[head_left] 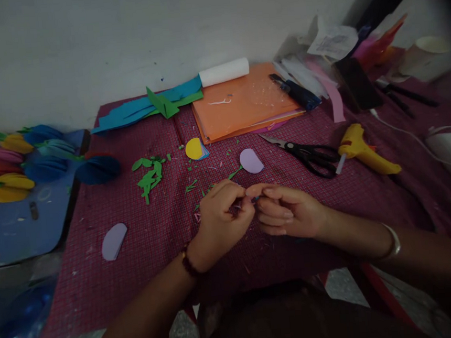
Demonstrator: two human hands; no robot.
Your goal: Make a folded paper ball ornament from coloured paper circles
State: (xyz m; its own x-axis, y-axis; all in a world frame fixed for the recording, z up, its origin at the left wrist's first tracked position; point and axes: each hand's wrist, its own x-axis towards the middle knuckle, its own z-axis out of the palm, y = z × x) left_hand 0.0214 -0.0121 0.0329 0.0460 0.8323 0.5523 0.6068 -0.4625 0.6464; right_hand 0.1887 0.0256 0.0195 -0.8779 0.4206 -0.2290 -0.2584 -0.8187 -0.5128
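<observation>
My left hand and my right hand meet fingertip to fingertip low over the maroon checked cloth. Both pinch something small between them that I cannot make out. A folded lilac paper piece lies just beyond the hands. Another lilac piece lies at the left of the cloth. Green paper scraps are scattered ahead of my left hand, beside a small stack of yellow and blue paper circles.
Black scissors and a yellow glue gun lie to the right. Orange paper sheets, blue and green strips and a white roll sit at the back. Coloured paper flowers rest on a blue surface at left.
</observation>
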